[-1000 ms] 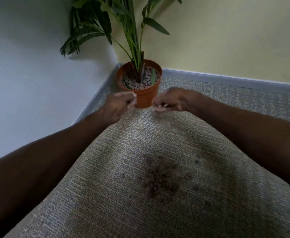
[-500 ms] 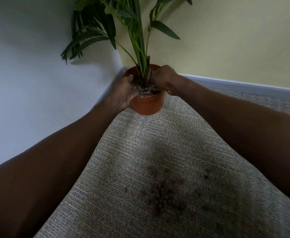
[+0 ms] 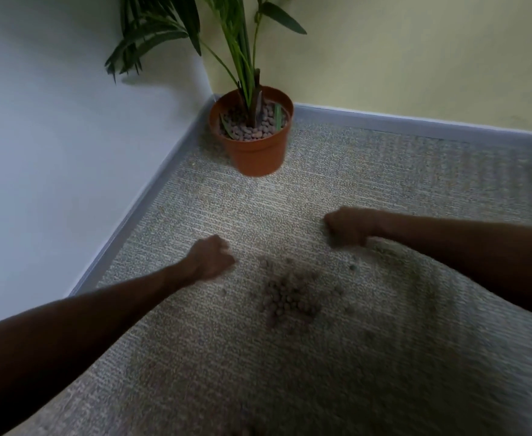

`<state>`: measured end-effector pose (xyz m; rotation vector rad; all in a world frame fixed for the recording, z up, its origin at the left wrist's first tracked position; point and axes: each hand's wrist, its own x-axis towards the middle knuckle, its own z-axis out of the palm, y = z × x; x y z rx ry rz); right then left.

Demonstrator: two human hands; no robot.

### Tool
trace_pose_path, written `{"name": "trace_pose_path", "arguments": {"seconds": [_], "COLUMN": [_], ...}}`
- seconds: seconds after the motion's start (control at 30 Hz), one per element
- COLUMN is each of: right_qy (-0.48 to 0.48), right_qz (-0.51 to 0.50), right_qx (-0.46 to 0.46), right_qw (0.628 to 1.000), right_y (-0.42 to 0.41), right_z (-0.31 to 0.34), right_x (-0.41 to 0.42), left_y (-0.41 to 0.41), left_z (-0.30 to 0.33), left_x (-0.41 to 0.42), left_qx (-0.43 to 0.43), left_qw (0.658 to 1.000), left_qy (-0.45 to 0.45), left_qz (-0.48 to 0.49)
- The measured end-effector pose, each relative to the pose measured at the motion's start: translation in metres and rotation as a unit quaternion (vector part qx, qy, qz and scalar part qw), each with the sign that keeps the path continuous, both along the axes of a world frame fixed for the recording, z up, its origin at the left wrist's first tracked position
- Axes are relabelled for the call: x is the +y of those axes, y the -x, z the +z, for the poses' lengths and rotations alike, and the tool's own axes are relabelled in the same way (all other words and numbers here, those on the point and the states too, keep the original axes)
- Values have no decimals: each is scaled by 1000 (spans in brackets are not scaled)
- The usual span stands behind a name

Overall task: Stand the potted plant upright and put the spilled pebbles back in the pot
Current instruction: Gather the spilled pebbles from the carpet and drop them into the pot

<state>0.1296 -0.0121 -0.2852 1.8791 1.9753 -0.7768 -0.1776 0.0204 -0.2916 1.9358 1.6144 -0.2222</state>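
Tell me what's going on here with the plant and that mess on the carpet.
A person is cleaning up a spill. The potted plant stands upright in the corner, with pebbles in its pot. A pile of spilled pebbles lies on the carpet, a few strays around it. The left hand and right hand are low on either side of the pile, fingers curled; I can't tell whether they hold anything.

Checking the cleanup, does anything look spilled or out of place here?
Yes. A pile of pebbles lies loose on the carpet, with strays around it, away from the pot, which stands upright in the corner.
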Motion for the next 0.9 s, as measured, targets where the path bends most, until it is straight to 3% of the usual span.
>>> {"name": "trace_pose_path", "arguments": {"seconds": [0.1,0.2,0.33,0.5,0.6,0.7,0.9], "right_qy": [-75,-112,-121,-7,47,-4,-132], "right_qz": [20,28,-12,-24,-47,-57,-61], "right_qx": [-6,64,148,32,59,121,215], "right_qw": [997,991,981,999,996,991,966], "right_y": [3,20,29,-10,-12,7,42], "right_z": [-32,-48,-31,-8,-18,-37,-47], "right_x": [-43,-66,-73,-108,-152,-182,-160], "left_y": [6,-4,-19,-12,-5,-16,-55], "left_z": [-20,-31,-32,-22,-21,-29,-34], "left_x": [-36,-56,-64,-77,-101,-129,-129], "left_qx": [-7,-17,-123,-66,-9,27,-68], "left_qw": [1000,1000,992,996,999,999,998], "left_qy": [20,25,3,-44,0,35,-2], "left_qz": [12,4,-2,38,45,17,-12]}}
